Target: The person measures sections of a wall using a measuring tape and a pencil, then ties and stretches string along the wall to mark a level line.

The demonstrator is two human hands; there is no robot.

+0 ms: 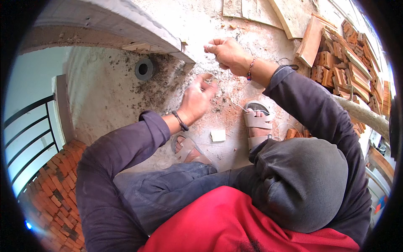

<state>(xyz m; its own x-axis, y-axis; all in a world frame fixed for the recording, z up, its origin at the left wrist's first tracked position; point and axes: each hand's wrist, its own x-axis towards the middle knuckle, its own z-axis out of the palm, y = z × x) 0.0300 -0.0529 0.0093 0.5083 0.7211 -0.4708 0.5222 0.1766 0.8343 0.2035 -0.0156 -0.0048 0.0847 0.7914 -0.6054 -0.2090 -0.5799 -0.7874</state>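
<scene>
My right hand [228, 54] is raised beside the end of a grey concrete beam or ledge [138, 31], fingertips pinched together. A thin white string [231, 100] hangs below that hand and trails toward my sandalled right foot; its upper end is hard to make out, but it seems to run into the pinch. Lower and to the left, my left hand [196, 100] hovers over the dusty floor, just under the beam's corner. Motion smears its fingers, so what they hold, if anything, does not show.
A grey pipe end [145, 69] stands on the dirt-strewn floor at left. Stacked hollow bricks [336, 67] and a wooden pole [365, 115] lie right. Near my feet is a pale tile piece [218, 135]. Far left are a black railing [31, 130] and brick paving [54, 197].
</scene>
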